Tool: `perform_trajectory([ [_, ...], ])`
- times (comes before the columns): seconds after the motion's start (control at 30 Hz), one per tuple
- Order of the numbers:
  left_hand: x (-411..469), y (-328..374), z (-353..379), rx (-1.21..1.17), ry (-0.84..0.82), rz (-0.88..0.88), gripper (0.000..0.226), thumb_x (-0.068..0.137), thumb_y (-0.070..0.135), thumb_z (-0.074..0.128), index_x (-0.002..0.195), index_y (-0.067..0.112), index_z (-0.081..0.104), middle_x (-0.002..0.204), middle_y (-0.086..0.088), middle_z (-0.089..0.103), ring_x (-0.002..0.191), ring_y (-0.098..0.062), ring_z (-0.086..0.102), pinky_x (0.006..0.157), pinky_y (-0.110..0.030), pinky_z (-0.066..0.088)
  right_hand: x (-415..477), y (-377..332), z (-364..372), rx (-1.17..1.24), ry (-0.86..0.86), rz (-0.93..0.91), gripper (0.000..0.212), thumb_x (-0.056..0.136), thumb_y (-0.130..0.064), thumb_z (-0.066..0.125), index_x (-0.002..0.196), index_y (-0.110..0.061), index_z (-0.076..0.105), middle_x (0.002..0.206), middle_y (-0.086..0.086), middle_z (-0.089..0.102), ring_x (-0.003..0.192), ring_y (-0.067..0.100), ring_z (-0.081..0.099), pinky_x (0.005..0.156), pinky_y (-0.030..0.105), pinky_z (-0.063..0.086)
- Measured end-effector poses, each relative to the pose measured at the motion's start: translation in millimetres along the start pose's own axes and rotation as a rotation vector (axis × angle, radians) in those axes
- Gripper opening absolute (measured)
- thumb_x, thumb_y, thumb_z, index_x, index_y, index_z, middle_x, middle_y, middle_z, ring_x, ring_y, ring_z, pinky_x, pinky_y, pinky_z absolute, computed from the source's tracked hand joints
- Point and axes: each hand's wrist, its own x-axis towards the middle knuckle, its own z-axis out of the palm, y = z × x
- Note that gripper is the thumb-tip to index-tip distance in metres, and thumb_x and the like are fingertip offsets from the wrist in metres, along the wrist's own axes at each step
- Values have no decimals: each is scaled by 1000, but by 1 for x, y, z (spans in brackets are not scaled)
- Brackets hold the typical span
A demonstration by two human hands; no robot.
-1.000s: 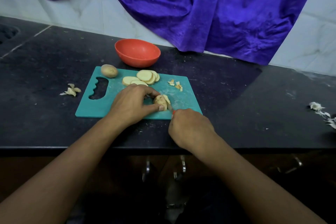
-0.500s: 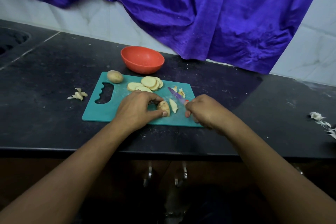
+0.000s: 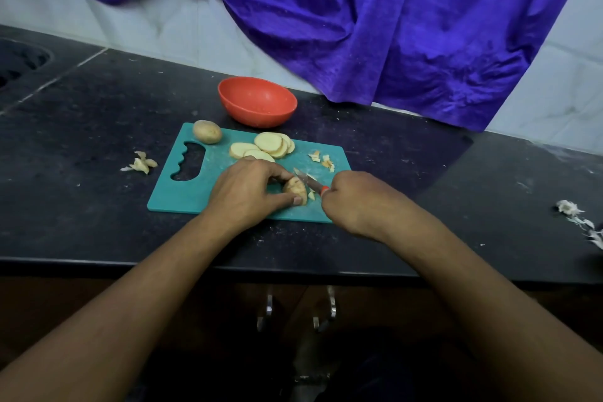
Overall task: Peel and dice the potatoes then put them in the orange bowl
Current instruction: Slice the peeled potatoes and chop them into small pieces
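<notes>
Potato half sits on teal cutting board, front part; orange bowl behind, without pieces. Left hand pinches potato half, right hand curls round knife. Blade, lifted moment ago, is back at cut face: I judge slicing continues, dicing not begun.

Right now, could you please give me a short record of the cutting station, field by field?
left hand: holds potato piece on board
right hand: grips knife, blade at the piece
slices: piled on board's far side
whole potato: skin on, board's far left corner
bowl: behind board, no potato seen inside
peels: on counter, left of board
</notes>
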Motion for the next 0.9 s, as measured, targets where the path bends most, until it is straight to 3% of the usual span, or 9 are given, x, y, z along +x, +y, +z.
perform_trajectory([
  [0.23, 1, -2, 1, 10, 3, 16, 47, 75, 60, 81, 115, 35, 76, 110, 13, 74, 108, -14, 61, 89, -41, 53, 1, -6, -2, -46, -67, 0, 20, 106, -34, 43, 109, -16, 51, 90, 1, 50, 83, 14, 52, 60, 30, 36],
  [0.33, 1, -4, 1, 0, -4, 27, 44, 76, 58, 81, 114, 36, 76, 108, 12, 75, 107, -15, 61, 89, -43, 53, 5, -12, -3, -90, -82, -14, 19, 106, -34, 44, 107, -15, 50, 85, 1, 45, 91, 20, 54, 72, 32, 41],
  [0.43, 1, -5, 1, -10, -9, 28, 40, 77, 56, 81, 112, 37, 76, 105, 11, 75, 105, -16, 62, 88, -44, 54, 16, -19, -1, -86, -75, -13, 18, 104, -31, 45, 101, -14, 48, 86, 4, 48, 81, 18, 51, 75, 33, 41],
  [0.6, 0, 0, 0, 7, 4, 31, 37, 80, 49, 80, 114, 34, 77, 107, 8, 76, 107, -18, 61, 89, -45, 52, 22, -21, 7, -14, -43, 15, 33, 104, -36, 49, 125, -12, 57, 92, 3, 50, 92, 22, 55, 79, 35, 46],
  [0.7, -1, 1, -1, 3, 12, 25, 41, 78, 50, 82, 115, 34, 76, 109, 9, 75, 109, -17, 61, 90, -42, 52, 6, -14, 28, -8, -21, 17, 32, 104, -34, 49, 127, -14, 57, 105, 4, 56, 100, 23, 58, 89, 41, 53],
  [0.9, -1, 2, 0, 20, 12, 41, 44, 78, 53, 82, 116, 31, 76, 112, 11, 74, 110, -16, 60, 91, -40, 51, -9, -10, 47, -40, 45, 38, 32, 104, -33, 47, 130, -17, 57, 108, 3, 58, 97, 23, 58, 76, 37, 47],
])
